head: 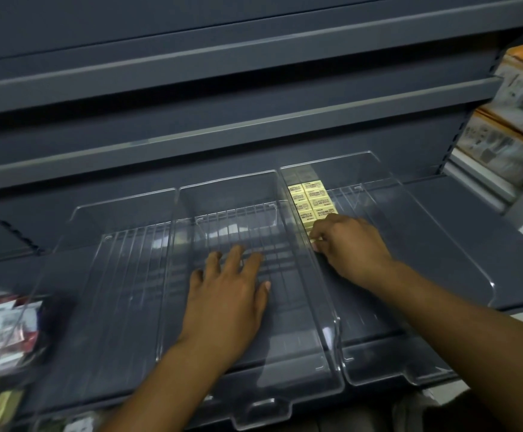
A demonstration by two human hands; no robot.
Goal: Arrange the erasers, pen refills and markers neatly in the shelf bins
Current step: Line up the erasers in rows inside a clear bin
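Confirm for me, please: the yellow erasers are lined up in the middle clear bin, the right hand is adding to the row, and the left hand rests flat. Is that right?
Not quite: the head view shows the yellow erasers in the right clear bin, along its left wall, not the middle bin. The right hand is at the row's near end; the left hand lies flat.

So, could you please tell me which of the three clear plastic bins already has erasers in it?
The right-hand clear plastic bin: pale yellow erasers sit in two rows along its left wall, where the right hand works. The other two bins hold none.

You have open room in the middle bin (191, 307) — in the right bin (441, 275) the erasers (311, 202) block its far-left corner.
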